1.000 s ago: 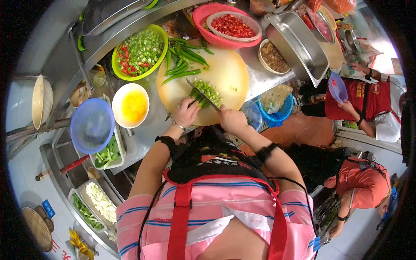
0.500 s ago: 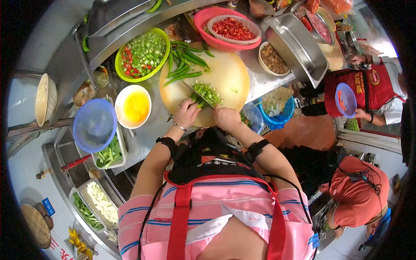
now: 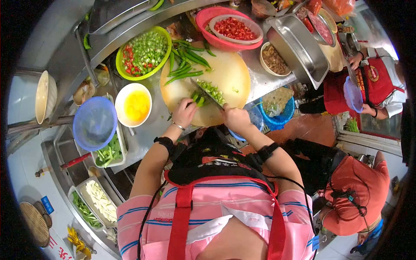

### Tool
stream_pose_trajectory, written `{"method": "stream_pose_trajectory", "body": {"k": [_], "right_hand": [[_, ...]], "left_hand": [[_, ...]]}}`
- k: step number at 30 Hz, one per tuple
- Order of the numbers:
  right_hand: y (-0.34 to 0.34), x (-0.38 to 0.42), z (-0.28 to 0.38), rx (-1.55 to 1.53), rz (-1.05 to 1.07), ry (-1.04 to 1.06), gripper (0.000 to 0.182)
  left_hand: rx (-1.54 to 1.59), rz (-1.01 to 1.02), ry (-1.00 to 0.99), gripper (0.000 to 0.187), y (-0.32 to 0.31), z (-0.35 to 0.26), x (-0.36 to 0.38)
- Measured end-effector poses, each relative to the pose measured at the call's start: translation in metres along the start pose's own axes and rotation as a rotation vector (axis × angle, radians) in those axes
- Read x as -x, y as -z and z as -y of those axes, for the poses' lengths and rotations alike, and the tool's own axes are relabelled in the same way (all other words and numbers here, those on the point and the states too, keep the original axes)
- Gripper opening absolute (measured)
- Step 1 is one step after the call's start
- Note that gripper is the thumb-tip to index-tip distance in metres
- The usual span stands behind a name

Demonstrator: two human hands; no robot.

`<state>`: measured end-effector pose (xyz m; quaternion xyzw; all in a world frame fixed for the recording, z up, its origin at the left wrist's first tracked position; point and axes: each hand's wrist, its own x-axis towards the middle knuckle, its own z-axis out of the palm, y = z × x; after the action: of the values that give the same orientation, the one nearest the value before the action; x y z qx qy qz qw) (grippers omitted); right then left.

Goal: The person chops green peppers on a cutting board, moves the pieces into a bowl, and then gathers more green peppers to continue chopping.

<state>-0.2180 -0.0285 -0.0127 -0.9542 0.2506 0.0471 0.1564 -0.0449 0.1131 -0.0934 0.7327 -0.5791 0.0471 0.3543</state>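
"Where is the knife [image 3: 204, 92]?"

"It is on the round board [image 3: 236, 71]. The right hand [image 3: 236, 119] has its fingers wrapped tight around the handle."

"And the left hand [image 3: 184, 113]?"

"Its fingers are bent and pinch a bunch of green peppers [image 3: 198, 100] on the board. Little chopped bits [image 3: 213, 89] lie on the other side of the blade. Long whole peppers [image 3: 190, 58] lie at the board's far edge."

"What is the board on?"

"A shiny metal table [image 3: 157, 115]. Left of the board is a white bowl [image 3: 121, 97] with something yellow in it. A pink basin [image 3: 203, 19] is past the board's far edge."

"What about the room?"

"Right of the board, there's a blue basket [image 3: 272, 124] and a red-brown floor [image 3: 316, 130]. Farther right are two people, one in a red apron [image 3: 379, 80], one in an orange shirt [image 3: 357, 190]."
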Motion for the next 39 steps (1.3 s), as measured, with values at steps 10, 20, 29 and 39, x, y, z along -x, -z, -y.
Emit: {"method": "stream_pose_trajectory", "body": {"k": [10, 20, 29, 39], "right_hand": [[-0.013, -0.014, 0.001, -0.002, 0.061, 0.019, 0.026], [-0.027, -0.017, 0.01, 0.081, 0.074, 0.017, 0.029], [-0.02, -0.004, 0.013, -0.001, 0.054, 0.073, 0.029], [-0.006, -0.001, 0.014, 0.012, 0.109, 0.028, 0.027]], "left_hand": [[-0.015, 0.04, 0.056, 0.014, -0.003, -0.005, -0.005], [-0.021, 0.017, 0.056, 0.015, -0.004, -0.005, -0.007], [0.011, -0.062, 0.052, 0.013, 0.0, -0.01, 0.0], [-0.008, -0.123, 0.052, 0.009, -0.001, -0.013, -0.003]]}}
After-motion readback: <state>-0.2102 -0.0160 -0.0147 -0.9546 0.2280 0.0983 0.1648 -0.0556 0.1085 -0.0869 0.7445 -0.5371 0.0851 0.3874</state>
